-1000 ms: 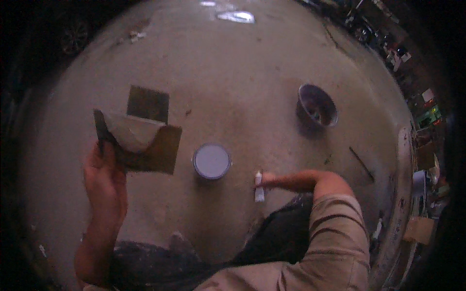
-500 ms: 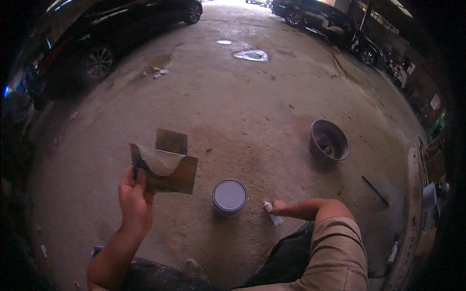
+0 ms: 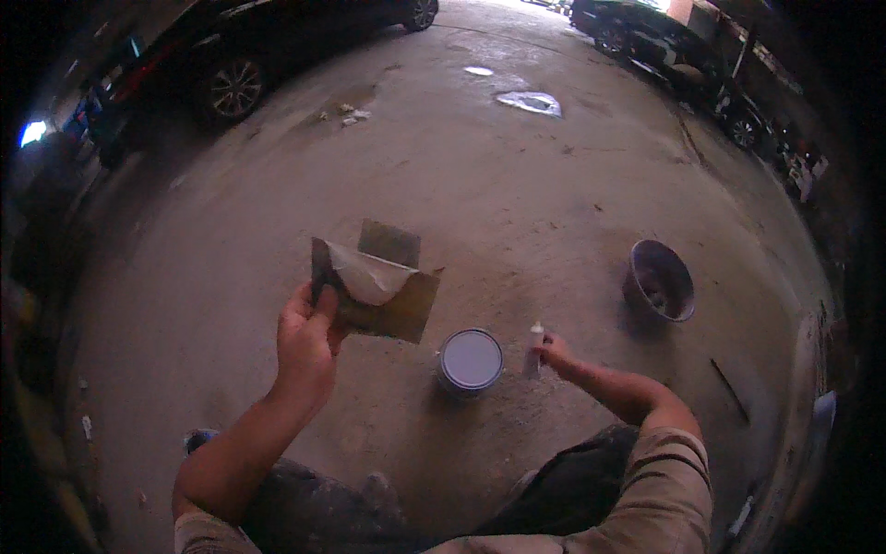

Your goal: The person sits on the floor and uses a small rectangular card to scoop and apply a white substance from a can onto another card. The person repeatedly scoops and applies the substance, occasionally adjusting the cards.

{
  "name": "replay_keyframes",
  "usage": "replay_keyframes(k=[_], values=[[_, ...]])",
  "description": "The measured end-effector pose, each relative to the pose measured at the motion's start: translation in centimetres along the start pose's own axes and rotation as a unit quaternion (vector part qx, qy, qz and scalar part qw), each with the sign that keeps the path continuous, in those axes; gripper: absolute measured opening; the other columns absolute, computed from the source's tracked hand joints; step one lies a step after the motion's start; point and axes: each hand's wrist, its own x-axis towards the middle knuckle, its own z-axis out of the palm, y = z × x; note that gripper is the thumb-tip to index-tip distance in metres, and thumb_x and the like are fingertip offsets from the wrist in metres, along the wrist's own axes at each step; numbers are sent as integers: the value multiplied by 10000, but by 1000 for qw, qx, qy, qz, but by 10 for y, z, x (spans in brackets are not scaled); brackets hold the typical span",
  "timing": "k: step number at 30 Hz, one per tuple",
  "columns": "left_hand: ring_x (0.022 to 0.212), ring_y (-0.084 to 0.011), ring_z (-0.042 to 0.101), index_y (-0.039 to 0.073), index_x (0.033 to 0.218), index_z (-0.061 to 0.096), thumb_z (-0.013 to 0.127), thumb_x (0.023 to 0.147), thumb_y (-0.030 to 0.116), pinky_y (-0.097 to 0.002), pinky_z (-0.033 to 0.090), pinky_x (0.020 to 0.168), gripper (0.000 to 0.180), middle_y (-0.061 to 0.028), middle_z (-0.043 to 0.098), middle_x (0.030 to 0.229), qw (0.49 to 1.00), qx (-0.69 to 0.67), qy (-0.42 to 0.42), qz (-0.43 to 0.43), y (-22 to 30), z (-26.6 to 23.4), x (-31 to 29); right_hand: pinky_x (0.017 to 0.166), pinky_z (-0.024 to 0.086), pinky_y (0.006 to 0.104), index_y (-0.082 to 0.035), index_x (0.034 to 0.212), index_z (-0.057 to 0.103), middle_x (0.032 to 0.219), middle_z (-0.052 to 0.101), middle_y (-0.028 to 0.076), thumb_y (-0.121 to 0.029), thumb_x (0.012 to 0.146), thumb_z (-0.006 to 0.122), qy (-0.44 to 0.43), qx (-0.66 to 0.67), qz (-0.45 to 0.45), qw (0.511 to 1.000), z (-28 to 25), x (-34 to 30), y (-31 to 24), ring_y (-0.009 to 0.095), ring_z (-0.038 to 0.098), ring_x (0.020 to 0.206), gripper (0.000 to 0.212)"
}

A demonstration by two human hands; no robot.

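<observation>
My left hand (image 3: pixel 309 346) grips the near-left corner of a flat, olive-brown mixing board (image 3: pixel 395 316). A mound of off-white paste (image 3: pixel 371 277) lies across it. A smaller olive square plate (image 3: pixel 391 242) sticks out beyond the paste; whether it touches the board is hidden. On the right, my right hand (image 3: pixel 556 354) is closed around a small white squeeze tube (image 3: pixel 535 345), its narrow tip pointing up and away from me. Between my hands, on the floor, stands a round metal can (image 3: pixel 471 360) with a pale grey top.
A dark round basin (image 3: pixel 639 288) sits on the concrete floor to the right, with a thin dark stick (image 3: pixel 731 392) nearer me. Dark cars (image 3: pixel 235 88) stand at the far left and far right. Beyond lies a shiny wet patch (image 3: pixel 531 102). My bent knees frame the near floor.
My right hand has lifted the tube from low beside the can, turning its tip more upright. My left hand still holds the board. The whole view has shifted, moving the scene rightward.
</observation>
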Motion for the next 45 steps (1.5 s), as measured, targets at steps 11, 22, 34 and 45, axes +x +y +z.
replay_keyframes(k=[11,22,34,45], values=[[1125,-181,616,18,1332,524,517,1076,223,-361,501,992,328,-73,633,1248,999,29,-13,-22,-10,6,12,805,534,336,-31,1238,582,993,668,84,-357,1060,509,-168,175,-160,957,57,-103,-251,168,648,874,378],[1051,-161,639,17,1296,553,530,1076,278,-323,509,954,342,-57,659,1168,999,34,-40,-15,12,27,11,835,550,337,-20,1348,556,1088,682,84,-329,1089,472,-239,-4,-223,945,93,-183,-322,172,666,943,412],[953,-82,576,-19,1160,585,527,1074,175,-267,479,862,220,-34,672,1041,980,150,-87,98,0,27,7,572,457,384,27,973,669,676,593,110,-339,990,658,-85,-205,-323,920,105,-195,-320,141,563,612,367],[880,-97,592,-8,1105,594,554,1053,188,-297,493,794,207,-88,700,936,955,240,-95,146,-8,30,4,536,432,431,31,848,633,610,536,222,-341,992,644,-51,-305,-342,887,104,-200,-324,310,530,509,399]])
